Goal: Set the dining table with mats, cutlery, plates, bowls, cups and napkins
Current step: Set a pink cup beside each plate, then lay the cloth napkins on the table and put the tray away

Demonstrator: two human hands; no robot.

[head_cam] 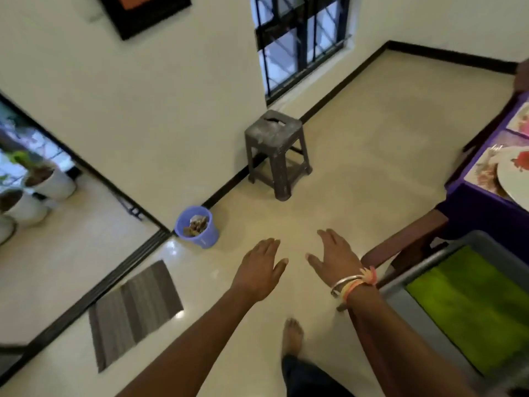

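Over the pale floor [357,138], both arms are held forward. The left hand [262,267] and the right hand [333,257] are seen palm down, fingers straight and slightly spread, nothing being held; bracelets [353,282] are worn on the right wrist. At the right edge of the view, the table [472,207] is covered in purple cloth. On its near corner 1 floral mat [483,170] is laid, with a white plate [515,179] resting on it; a 2nd mat [519,120] is placed further along the same edge. Beside the right forearm, a grey tray [400,293] with a green lining [469,305] is seen. By the wall, a grey stool [276,147] and a blue bin [197,226] are standing.
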